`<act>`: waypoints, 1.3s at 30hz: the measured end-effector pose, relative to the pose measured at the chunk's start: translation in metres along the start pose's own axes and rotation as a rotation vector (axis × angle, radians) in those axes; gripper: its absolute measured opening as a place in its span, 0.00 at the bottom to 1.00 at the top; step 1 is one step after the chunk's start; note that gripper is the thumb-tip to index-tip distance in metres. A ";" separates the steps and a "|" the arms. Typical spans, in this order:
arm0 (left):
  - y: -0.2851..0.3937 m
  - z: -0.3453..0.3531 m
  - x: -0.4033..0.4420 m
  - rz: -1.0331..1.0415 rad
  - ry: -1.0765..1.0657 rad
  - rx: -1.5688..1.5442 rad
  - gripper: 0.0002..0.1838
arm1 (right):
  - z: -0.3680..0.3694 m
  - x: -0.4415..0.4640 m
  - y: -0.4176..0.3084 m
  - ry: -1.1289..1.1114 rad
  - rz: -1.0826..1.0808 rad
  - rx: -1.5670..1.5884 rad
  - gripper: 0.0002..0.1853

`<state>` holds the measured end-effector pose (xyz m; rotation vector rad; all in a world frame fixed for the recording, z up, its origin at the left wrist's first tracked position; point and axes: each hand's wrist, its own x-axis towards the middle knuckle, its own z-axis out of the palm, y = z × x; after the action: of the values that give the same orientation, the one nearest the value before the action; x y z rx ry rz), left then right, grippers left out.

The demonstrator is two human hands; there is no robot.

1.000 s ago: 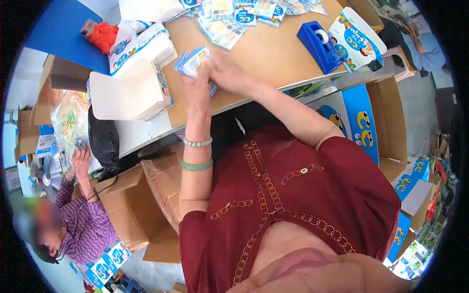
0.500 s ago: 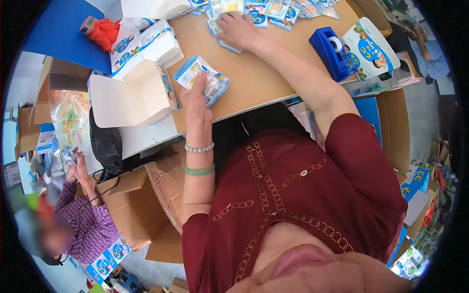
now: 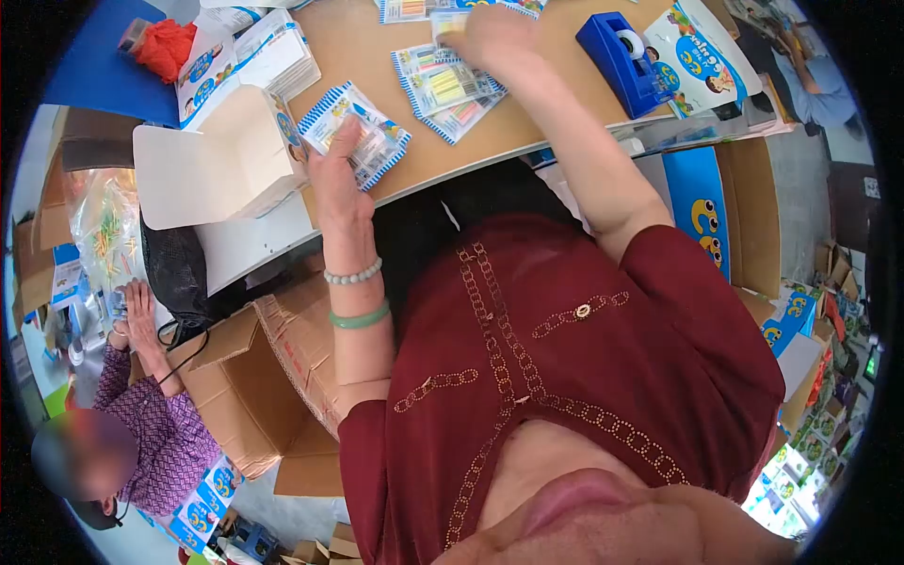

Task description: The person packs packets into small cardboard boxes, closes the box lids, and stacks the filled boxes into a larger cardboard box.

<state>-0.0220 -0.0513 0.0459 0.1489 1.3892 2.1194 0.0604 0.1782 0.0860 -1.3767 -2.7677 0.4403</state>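
My left hand is closed on a small stack of clear packets with blue-striped ends, the thumb lying across the top one. Beside it, to the left, stands an open white box with its lid folded back. My right hand is at the far edge of the tabletop, its fingers closed on another packet. Just below that hand lie several overlapping packets with pale coloured sticks inside. More packets sit along the top edge of the view, some partly hidden by my right hand.
A blue tape dispenser and a printed box flap are to the right. Flat printed cartons and a red bag are at the upper left. Cardboard boxes stand below the table; another person works at the left.
My right hand has moved slightly right and farther off, its fingers now around a packet. More overlapping packets lie below it. The left hand still holds its packets; the whole view has shifted.
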 end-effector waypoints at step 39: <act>0.011 0.020 -0.009 0.000 -0.192 0.095 0.18 | 0.063 -0.085 -0.072 0.155 -0.508 0.582 0.23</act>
<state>-0.0115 -0.0429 0.0665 0.3796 1.3754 1.9818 0.0476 0.0555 0.0528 -0.5371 -2.4326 0.9490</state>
